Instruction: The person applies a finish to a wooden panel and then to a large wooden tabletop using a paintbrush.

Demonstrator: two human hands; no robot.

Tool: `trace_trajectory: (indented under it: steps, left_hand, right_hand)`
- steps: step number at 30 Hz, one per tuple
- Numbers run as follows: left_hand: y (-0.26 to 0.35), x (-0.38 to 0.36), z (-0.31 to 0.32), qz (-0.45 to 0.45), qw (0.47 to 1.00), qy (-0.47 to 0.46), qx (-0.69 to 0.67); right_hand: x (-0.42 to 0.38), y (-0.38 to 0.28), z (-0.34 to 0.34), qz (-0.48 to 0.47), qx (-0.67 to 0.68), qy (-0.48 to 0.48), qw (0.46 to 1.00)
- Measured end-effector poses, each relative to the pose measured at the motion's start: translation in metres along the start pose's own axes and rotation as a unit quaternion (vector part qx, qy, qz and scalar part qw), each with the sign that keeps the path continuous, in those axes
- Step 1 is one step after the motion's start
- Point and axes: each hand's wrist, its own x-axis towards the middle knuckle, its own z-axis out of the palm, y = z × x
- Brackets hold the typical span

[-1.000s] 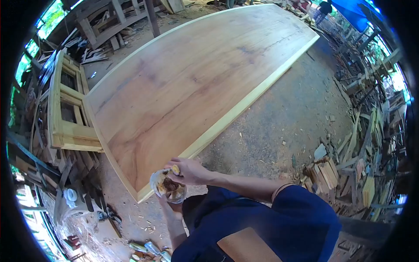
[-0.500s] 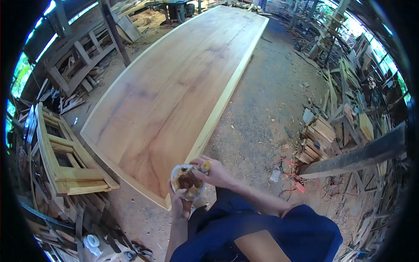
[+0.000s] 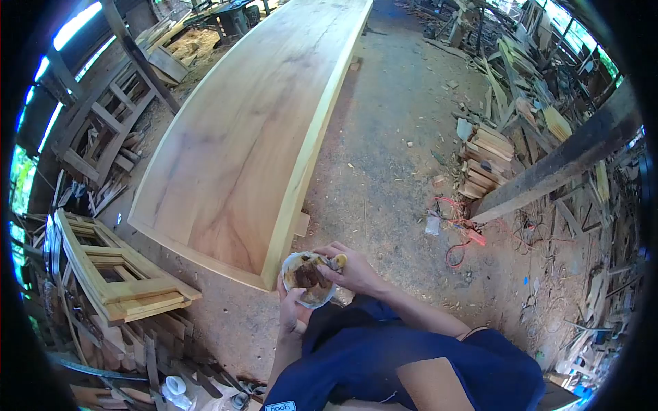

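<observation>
My left hand [image 3: 293, 312] is closed around the side of a white bowl [image 3: 288, 263], its thumb over the near rim. Brown paste [image 3: 306, 275] lies inside and is smeared up the wall. The fingers of my right hand [image 3: 353, 272] are wrapped round a small yellow-handled tool [image 3: 338, 260] at the bowl's right rim. The tool's working end is hidden by the fingers and the paste. Just beyond the bowl lies the near corner of a long wooden tabletop [image 3: 226, 198], with a paler border and a dark line along its grain.
At left stands a wooden frame [image 3: 130, 288] above scrap boards. To the right are a stack of wood blocks [image 3: 488, 161], a slanting beam [image 3: 562, 161] and a red cord [image 3: 473, 236] on the floor. A white container [image 3: 175, 387] sits at lower left.
The view has shifted, so the tabletop now appears farther left and higher. Both hands and the bowl appear slightly farther right, off the tabletop's corner. The grip of both hands looks the same.
</observation>
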Motion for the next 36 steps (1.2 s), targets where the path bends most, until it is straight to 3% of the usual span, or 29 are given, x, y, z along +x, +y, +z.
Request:
trace_trajectory:
  steps: [5,10,13,19,22,29,32,36]
  left_hand:
    - [-0.016,-0.026,0.041,0.05,0.994,0.084,0.043]
    - [-0.029,-0.04,0.024,-0.031,0.996,0.073,0.047]
    - [-0.032,-0.055,0.031,0.002,0.994,0.097,0.048]
    - [-0.045,-0.094,0.026,0.018,0.983,0.158,-0.092]
    - [-0.043,-0.106,0.018,0.046,0.979,0.173,-0.096]
    - [-0.002,-0.141,-0.028,0.111,0.97,0.213,-0.047]
    - [0.015,-0.161,-0.071,0.172,0.961,0.214,-0.035]
    - [0.032,-0.185,-0.124,0.213,0.946,0.243,-0.017]
  right_hand:
    - [-0.012,0.02,-0.017,-0.021,0.05,-0.018,0.998]
    - [-0.028,0.019,-0.018,-0.009,0.024,-0.022,0.999]
    - [-0.029,0.021,-0.014,-0.029,0.036,-0.088,0.995]
    - [-0.033,0.013,0.01,-0.05,0.02,-0.176,0.983]
    - [-0.033,-0.001,0.027,-0.071,-0.003,-0.173,0.982]
    - [-0.022,-0.043,0.093,-0.094,0.03,-0.181,0.979]
    - [-0.022,-0.068,0.137,-0.122,0.057,-0.152,0.979]
    - [-0.023,-0.101,0.189,-0.172,0.025,-0.191,0.966]
